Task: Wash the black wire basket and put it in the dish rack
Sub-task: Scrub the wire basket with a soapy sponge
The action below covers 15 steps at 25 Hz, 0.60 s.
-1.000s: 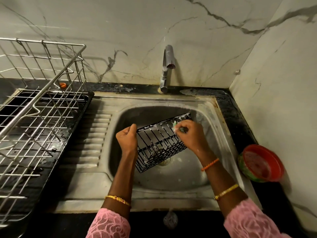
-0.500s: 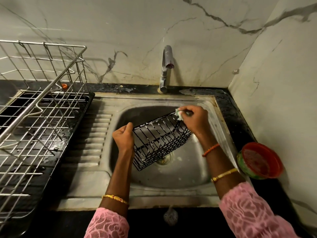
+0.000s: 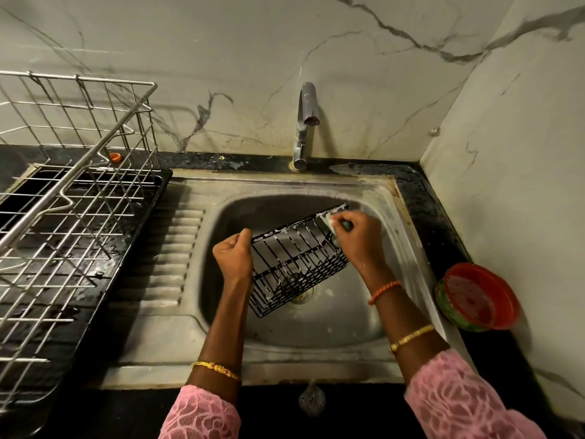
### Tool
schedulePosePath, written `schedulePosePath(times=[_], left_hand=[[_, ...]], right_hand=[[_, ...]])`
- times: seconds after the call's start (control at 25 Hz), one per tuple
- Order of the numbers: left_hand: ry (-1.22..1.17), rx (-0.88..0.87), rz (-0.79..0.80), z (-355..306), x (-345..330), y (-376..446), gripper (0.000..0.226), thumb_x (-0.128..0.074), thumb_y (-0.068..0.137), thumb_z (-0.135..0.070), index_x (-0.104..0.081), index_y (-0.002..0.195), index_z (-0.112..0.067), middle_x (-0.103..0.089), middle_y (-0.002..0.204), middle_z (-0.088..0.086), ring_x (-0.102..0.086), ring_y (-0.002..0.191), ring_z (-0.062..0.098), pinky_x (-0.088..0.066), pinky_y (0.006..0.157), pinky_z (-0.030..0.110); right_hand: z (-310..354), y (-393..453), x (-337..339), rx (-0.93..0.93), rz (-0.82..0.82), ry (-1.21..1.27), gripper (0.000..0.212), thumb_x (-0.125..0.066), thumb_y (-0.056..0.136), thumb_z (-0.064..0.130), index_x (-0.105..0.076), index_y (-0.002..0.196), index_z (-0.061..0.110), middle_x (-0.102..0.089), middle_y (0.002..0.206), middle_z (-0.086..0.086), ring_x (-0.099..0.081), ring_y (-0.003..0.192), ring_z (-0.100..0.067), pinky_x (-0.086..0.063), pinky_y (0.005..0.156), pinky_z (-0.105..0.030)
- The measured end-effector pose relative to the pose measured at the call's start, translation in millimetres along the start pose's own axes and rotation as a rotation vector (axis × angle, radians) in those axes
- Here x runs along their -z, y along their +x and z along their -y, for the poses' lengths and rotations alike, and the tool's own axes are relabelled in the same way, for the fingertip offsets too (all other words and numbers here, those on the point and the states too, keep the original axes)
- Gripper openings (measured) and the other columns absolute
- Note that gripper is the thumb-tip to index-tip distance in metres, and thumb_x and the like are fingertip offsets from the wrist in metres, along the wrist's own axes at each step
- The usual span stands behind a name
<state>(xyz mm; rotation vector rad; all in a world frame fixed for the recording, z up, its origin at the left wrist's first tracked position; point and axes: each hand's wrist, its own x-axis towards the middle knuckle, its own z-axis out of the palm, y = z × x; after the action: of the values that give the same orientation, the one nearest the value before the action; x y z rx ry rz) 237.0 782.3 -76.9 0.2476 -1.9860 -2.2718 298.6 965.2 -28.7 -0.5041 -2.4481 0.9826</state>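
Left hand [image 3: 233,255] gripping basket [image 3: 297,264], right hand [image 3: 357,239] pinching sponge [image 3: 332,221]

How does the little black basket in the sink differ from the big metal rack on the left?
The black wire basket is small and dark; the dish rack is much larger and silvery. The basket is streaked with white suds; the rack shows none. The basket is tilted over the sink, gripped by the left hand while the right hand rubs a scrubber on it; the rack stands untouched on the counter. Both are open wire grids.
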Motion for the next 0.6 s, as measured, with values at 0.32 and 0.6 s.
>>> schedulePosePath(times=[0.32,0.6], left_hand=[[-0.002,0.002,-0.039,-1,1,5,0.043,-0.055,0.083,-0.006,-0.032,0.048,-0.017,-0.025,0.044,-0.005,-0.017,0.041,0.006,-0.016,0.045,0.022],[-0.025,0.009,-0.016,-1,0,2,0.044,-0.055,0.082,-0.004,-0.031,0.048,-0.018,-0.024,0.041,-0.011,-0.016,0.041,0.005,-0.014,0.045,0.022]], right_hand=[[-20,-41,18,-0.03,0.0,0.021,0.013,-0.064,0.084,0.005,-0.069,0.095,-0.001,-0.07,0.09,-0.014,-0.058,0.072,-0.008,-0.043,0.062,0.002],[-4,30,1,0.061,-0.079,0.028,0.012,-0.067,0.082,0.006,-0.07,0.09,-0.002,-0.071,0.089,-0.018,-0.066,0.082,-0.026,-0.056,0.076,-0.035]])
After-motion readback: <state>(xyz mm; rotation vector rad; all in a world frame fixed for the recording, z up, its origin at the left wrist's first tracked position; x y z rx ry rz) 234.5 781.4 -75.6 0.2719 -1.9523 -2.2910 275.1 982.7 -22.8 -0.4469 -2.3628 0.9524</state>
